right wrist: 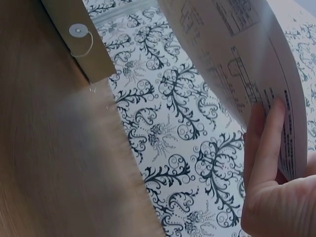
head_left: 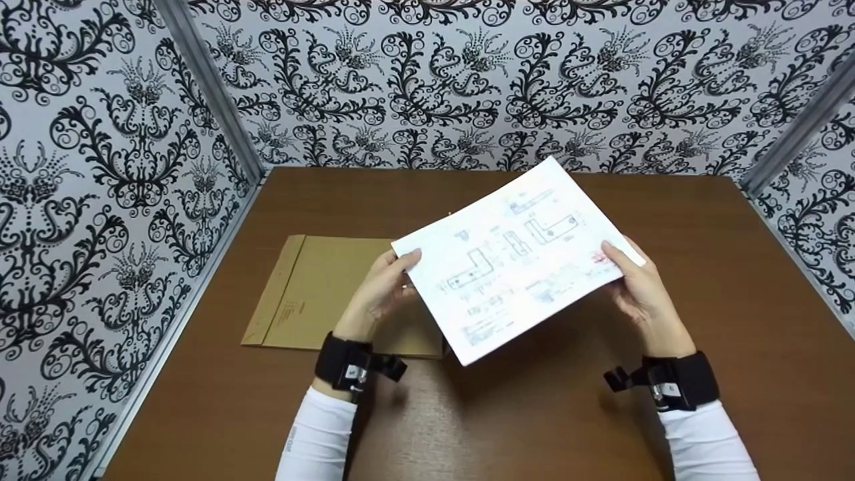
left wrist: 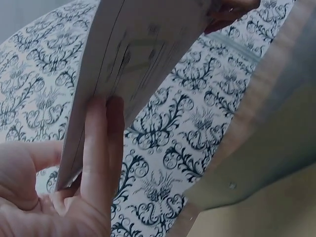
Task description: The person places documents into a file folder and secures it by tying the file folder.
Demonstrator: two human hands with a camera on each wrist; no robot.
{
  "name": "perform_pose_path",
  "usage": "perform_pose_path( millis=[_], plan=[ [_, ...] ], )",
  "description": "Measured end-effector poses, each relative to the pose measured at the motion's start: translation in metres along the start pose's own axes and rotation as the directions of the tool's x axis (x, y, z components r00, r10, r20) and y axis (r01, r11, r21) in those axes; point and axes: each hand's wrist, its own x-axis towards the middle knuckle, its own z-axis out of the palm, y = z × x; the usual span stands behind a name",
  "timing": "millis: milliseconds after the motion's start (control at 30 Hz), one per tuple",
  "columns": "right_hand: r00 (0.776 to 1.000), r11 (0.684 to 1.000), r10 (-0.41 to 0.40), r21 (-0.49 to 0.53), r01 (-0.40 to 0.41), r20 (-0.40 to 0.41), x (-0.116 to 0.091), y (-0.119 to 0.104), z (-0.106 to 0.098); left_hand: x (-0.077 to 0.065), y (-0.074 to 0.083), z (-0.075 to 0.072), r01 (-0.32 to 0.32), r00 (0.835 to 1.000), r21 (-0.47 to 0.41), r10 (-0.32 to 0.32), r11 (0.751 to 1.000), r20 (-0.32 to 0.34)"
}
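A white stack of paper sheets (head_left: 514, 267) printed with technical drawings is held tilted above the table between both hands. My left hand (head_left: 386, 284) pinches its left edge, thumb on the upper face and fingers beneath. At the right corner my right hand (head_left: 638, 287) grips it the same way, the thumb near a small red stamp mark. In the left wrist view the fingers (left wrist: 96, 148) press against the printed underside. The right wrist view has the paper (right wrist: 237, 59) bowed, with fingers (right wrist: 269, 143) supporting it from below.
A brown kraft document envelope (head_left: 334, 294) lies on the wooden table (head_left: 534, 414) at the left, partly behind the left hand. Its round button and string closure (right wrist: 79, 30) shows in the right wrist view. Patterned walls (head_left: 467, 80) enclose the table at the back and sides.
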Motion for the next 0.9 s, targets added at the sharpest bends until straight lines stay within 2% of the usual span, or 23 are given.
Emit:
perform_pose_path(
  millis=[100, 300, 500, 600, 733, 900],
  plan=[
    [1.000, 1.000, -0.011, -0.008, 0.011, -0.016, 0.000, 0.002, 0.003, 0.000, -0.004, 0.008, -0.012, 1.000, 0.017, 0.013, 1.000, -0.007],
    [0.998, 0.999, -0.044, 0.018, 0.045, -0.048, 0.000, 0.003, 0.006, -0.001, -0.011, 0.024, -0.012, 1.000, 0.015, 0.011, 1.000, 0.027],
    [0.994, 0.998, -0.041, 0.035, 0.044, -0.097, -0.001, 0.005, 0.009, -0.003, -0.014, 0.031, -0.016, 1.000, -0.001, 0.016, 1.000, 0.024],
    [0.996, 0.999, -0.033, -0.005, 0.033, -0.086, -0.002, 0.006, 0.011, -0.002, -0.016, 0.031, -0.030, 1.000, 0.012, 0.030, 0.999, 0.001],
    [0.999, 0.993, -0.030, -0.112, 0.025, -0.044, -0.004, 0.006, 0.012, -0.001, -0.017, 0.027, -0.066, 0.997, 0.077, 0.069, 0.995, -0.036],
    [1.000, 0.981, 0.008, -0.194, -0.005, 0.015, -0.006, 0.004, 0.012, -0.001, -0.016, 0.021, -0.084, 0.993, 0.146, 0.095, 0.986, -0.068]
  ],
)
